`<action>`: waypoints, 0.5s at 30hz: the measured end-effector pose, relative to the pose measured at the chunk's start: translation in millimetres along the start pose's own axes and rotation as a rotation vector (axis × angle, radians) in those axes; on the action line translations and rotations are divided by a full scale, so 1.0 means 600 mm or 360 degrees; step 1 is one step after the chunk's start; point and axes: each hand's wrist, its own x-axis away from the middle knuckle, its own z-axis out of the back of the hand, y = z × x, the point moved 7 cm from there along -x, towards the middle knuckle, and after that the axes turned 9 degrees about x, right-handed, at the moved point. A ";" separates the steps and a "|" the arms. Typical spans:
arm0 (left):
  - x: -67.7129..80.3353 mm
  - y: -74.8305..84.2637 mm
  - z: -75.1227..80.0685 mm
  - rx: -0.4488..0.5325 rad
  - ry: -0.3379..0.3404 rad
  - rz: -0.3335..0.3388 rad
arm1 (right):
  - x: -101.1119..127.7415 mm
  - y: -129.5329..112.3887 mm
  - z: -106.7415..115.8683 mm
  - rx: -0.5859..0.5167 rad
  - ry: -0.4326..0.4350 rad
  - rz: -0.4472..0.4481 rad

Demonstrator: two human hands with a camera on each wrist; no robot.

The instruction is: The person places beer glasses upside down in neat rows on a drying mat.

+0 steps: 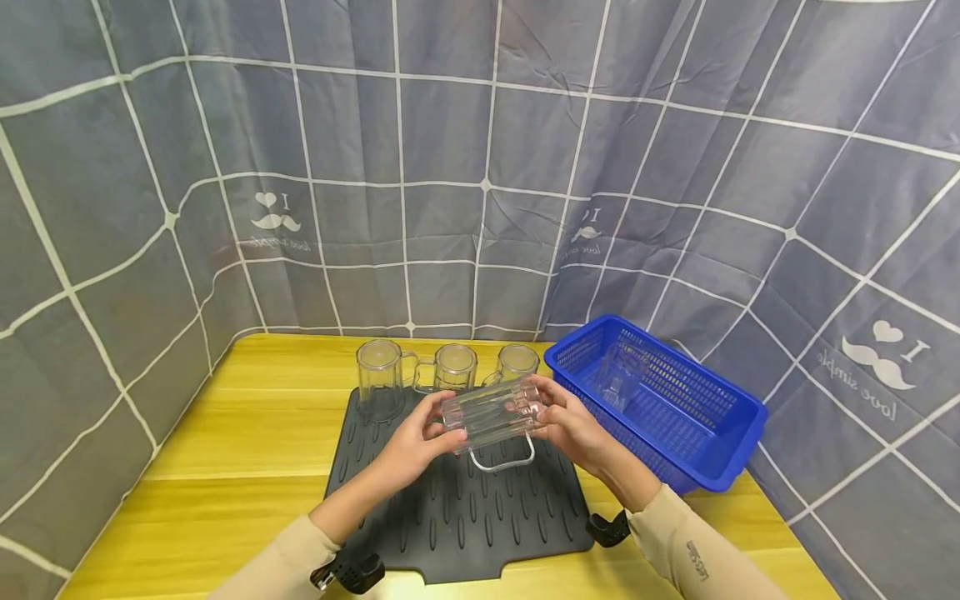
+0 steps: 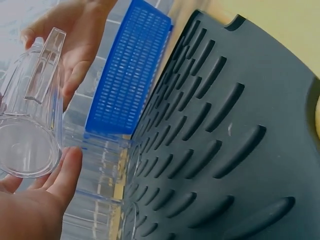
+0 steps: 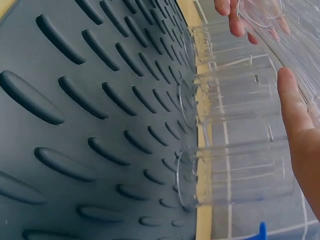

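The left hand [image 1: 414, 443] and right hand [image 1: 572, 423] are gripping 1 clear mug [image 1: 489, 415] above a dark mat [image 1: 468, 521]; 3 upright mugs [image 1: 380, 379] are standing behind, a blue basket [image 1: 690, 429] sitting rightward.

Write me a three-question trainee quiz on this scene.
1. How many mugs stand on the mat?
2. True or false: the left hand and right hand both hold the raised mug.
3. On which side of the mat, seen in the head view, is the basket? A: left. B: right. C: underneath.

Key:
1. Three
2. True
3. B
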 end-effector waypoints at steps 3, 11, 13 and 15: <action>0.006 -0.002 0.006 0.0015 0.0034 -0.0001 | -0.002 0.008 -0.003 -0.0014 -0.0056 -0.0018; 0.017 -0.008 0.024 0.0039 0.0083 0.0036 | 0.001 0.030 -0.001 0.0153 -0.0234 -0.0138; 0.021 -0.006 0.028 0.0074 0.0061 0.0029 | 0.001 0.036 -0.006 0.0184 -0.0262 -0.0154; 0.026 -0.004 0.034 0.0109 0.0047 0.0034 | 0.000 0.040 -0.013 0.0212 -0.0302 -0.0171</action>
